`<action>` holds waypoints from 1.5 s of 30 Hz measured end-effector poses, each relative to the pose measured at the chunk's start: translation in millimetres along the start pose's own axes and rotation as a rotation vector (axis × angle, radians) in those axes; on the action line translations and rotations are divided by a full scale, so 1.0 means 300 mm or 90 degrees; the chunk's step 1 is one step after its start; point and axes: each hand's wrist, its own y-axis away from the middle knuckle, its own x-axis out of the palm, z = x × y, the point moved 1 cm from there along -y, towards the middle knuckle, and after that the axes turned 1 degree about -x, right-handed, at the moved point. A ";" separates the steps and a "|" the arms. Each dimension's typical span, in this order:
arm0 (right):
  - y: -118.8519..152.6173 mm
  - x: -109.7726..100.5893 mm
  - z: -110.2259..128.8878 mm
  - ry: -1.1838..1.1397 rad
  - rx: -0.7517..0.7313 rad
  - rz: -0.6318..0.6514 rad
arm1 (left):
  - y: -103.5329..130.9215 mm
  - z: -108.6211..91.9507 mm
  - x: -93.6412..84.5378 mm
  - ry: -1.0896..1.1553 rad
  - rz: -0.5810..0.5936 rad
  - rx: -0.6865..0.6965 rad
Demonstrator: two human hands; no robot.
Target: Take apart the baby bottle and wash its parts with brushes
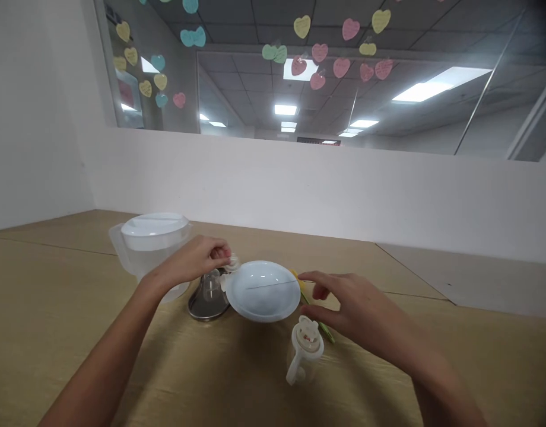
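My left hand (210, 256) has its fingers closed at a small white lid (232, 264), which shows just past the fingertips. Below that hand, a small clear cup (211, 286) is on a dark metal tray (206, 308). A white oval bowl (264, 302) lies between my hands. My right hand (344, 296) is at the bowl's right rim, thumb and index finger apart. A thin dark line runs from the index fingertip across the bowl; I cannot tell what it is. Beneath the right hand stands a small clear jar (306, 350) with a white flip lid and handle.
A large translucent pitcher (154, 237) with a white lid stands behind my left forearm. Something green and yellow, long and thin (325, 332), is partly hidden behind my right hand. The white wall (264, 178) closes off the table's back, below a window with heart-shaped notes.
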 end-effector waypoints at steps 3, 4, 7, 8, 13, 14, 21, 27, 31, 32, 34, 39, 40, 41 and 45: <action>-0.037 0.035 0.035 -0.065 -0.054 -0.084 | 0.038 -0.118 -0.002 0.220 -0.055 0.109; -0.050 0.051 0.042 -0.090 -0.084 -0.118 | 0.048 -0.149 0.006 0.261 -0.055 0.128; -0.077 0.090 0.046 -0.155 -0.158 -0.216 | 0.065 -0.204 0.028 0.328 -0.044 0.166; -0.081 0.096 0.044 -0.172 -0.174 -0.246 | 0.066 -0.207 0.031 0.342 -0.035 0.174; -0.072 0.073 0.026 -0.210 -0.139 -0.343 | 0.005 -0.100 0.041 0.310 -0.034 0.160; -0.069 0.064 0.022 -0.210 -0.116 -0.353 | -0.020 -0.057 0.052 0.243 -0.073 0.132; -0.049 0.029 0.003 -0.182 -0.061 -0.401 | -0.154 0.232 0.222 -0.080 -0.044 -0.010; -0.043 0.024 0.003 -0.181 -0.058 -0.398 | -0.169 0.307 0.300 -0.103 0.019 -0.002; -0.044 0.027 0.005 -0.179 -0.053 -0.390 | -0.178 0.311 0.314 -0.126 0.016 0.006; -0.044 0.026 0.006 -0.176 -0.052 -0.390 | -0.180 0.309 0.314 -0.135 0.012 0.005; -0.042 0.024 0.008 -0.172 -0.051 -0.393 | -0.184 0.301 0.312 -0.157 -0.007 -0.005; -0.038 0.024 0.012 -0.164 -0.064 -0.403 | -0.181 0.271 0.272 -0.206 -0.094 -0.047; -0.037 0.025 0.012 -0.163 -0.067 -0.406 | -0.177 0.262 0.257 -0.209 -0.116 -0.057; -0.037 0.027 0.012 -0.163 -0.073 -0.409 | -0.171 0.252 0.240 -0.209 -0.139 -0.067; -0.041 0.032 0.014 -0.183 -0.105 -0.391 | -0.136 0.177 0.159 -0.172 -0.241 -0.095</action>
